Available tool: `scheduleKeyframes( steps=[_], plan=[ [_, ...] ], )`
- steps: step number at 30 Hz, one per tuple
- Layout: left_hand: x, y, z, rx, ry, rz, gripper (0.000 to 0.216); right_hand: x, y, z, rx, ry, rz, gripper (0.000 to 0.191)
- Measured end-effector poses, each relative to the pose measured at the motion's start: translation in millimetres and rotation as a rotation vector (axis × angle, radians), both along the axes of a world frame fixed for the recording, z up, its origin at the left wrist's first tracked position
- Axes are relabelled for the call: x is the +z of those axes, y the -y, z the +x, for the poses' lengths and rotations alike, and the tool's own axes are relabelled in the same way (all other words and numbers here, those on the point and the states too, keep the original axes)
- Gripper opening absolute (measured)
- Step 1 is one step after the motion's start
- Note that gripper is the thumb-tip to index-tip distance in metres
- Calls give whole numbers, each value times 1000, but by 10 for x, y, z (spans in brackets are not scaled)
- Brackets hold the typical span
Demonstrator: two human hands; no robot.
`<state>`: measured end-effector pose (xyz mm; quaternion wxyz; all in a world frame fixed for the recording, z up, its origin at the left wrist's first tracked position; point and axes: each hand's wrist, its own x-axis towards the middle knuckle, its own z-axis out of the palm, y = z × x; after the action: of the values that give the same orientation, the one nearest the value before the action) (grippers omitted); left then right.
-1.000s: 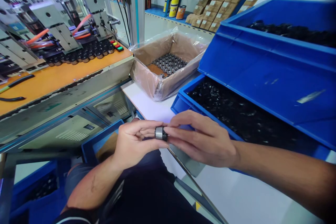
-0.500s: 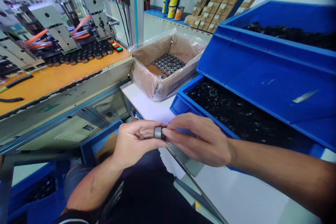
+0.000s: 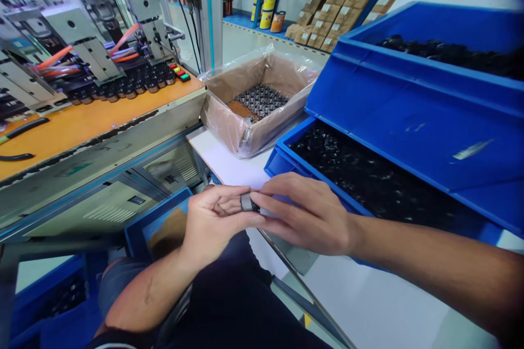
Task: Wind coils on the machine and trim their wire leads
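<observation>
Both hands meet above my lap on one small grey metal ring (image 3: 246,203). My left hand (image 3: 213,223) curls its fingers and thumb round the ring from the left. My right hand (image 3: 307,215) pinches it from the right with thumb and forefinger, its other fingers stretched out. Just right of the hands stands a blue bin (image 3: 282,161) filled with small black parts. A plastic-lined cardboard box (image 3: 229,120) holding several metal rings sits behind the hands on the white table.
A second blue bin (image 3: 409,92) of black parts rests stacked above the first. At left, an orange-topped machine bench (image 3: 82,125) carries metal fixtures and a row of black parts. Blue crates (image 3: 139,229) stand on the floor by my knees. Shelving with cartons lines the back.
Both hands have stayed together on the ring and drifted slightly up and left; the ring has turned a little between the fingers.
</observation>
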<state>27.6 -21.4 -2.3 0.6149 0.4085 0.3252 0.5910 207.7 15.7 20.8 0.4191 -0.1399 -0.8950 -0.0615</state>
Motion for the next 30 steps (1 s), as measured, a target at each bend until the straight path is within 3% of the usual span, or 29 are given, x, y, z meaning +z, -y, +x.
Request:
scheduleKeyframes(
  steps=[4, 10, 13, 16, 21, 27, 30],
  plan=[
    [-42, 24, 76, 125, -77, 123, 39, 2, 5, 3, -13, 5, 25, 23],
    [65, -88, -179, 249, -656, 775, 36, 53, 87, -1, 29, -53, -217, 22],
    [91, -88, -248, 286, -749, 900, 33, 67, 105, -4, 64, -34, -273, 20],
    [59, -48, -215, 308, -718, 844, 30, 67, 96, -5, 74, -37, -286, 19],
    [-26, -15, -87, 225, -513, 506, 34, 35, 57, -22, 27, -11, -156, 19],
    [-121, -46, -46, -178, 19, 81, 36, 5, 12, -43, 8, -94, -176, 22],
    [-156, -66, -97, -216, -27, 131, 35, 15, 0, -26, 29, -88, -186, 19]
  ],
)
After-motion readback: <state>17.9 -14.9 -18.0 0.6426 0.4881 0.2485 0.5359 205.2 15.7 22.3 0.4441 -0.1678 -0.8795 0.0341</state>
